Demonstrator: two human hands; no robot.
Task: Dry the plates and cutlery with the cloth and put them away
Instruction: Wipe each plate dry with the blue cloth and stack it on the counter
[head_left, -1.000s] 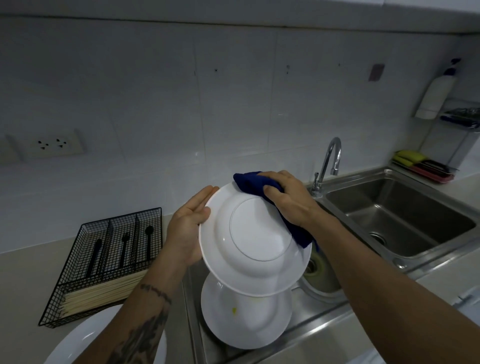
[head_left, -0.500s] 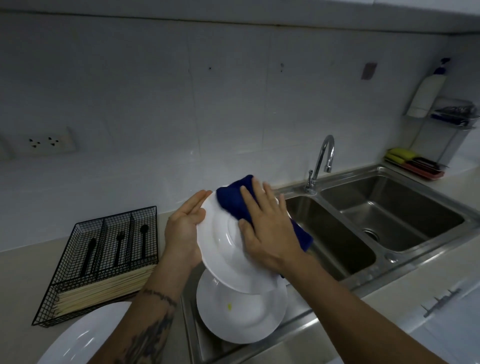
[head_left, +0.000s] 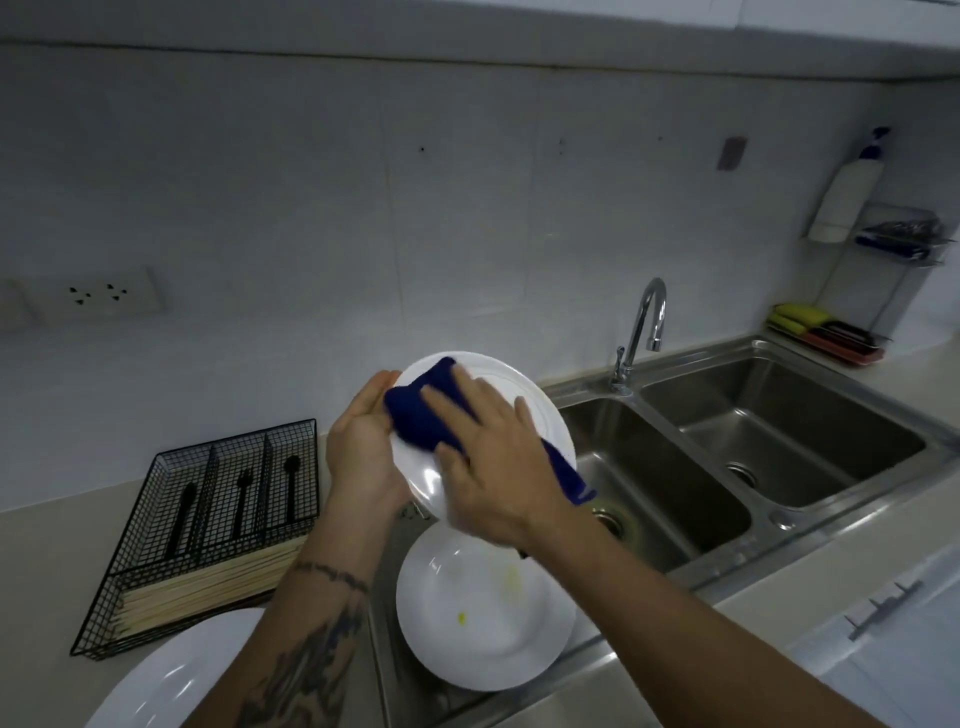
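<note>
My left hand (head_left: 363, 457) holds a white plate (head_left: 524, 400) by its left rim, tilted up above the left sink basin. My right hand (head_left: 493, 467) lies flat on the plate's underside and presses a dark blue cloth (head_left: 421, 415) against it; the cloth's tail hangs off to the right. A second white plate (head_left: 483, 618) with small yellow specks lies below on the sink's drain area. A third white plate (head_left: 171, 675) sits on the counter at the bottom left. A black wire cutlery tray (head_left: 208, 519) holds black cutlery and pale chopsticks.
A double steel sink (head_left: 779, 452) with a curved tap (head_left: 641, 332) fills the right side. Yellow sponges in a red tray (head_left: 821, 332) and a white bottle on a wire rack (head_left: 852, 197) stand at the far right. A wall socket (head_left: 98, 296) is on the left.
My right hand has slid the blue cloth left and up across the plate, to its left rim next to my left hand. The plate has tilted a little more toward me.
</note>
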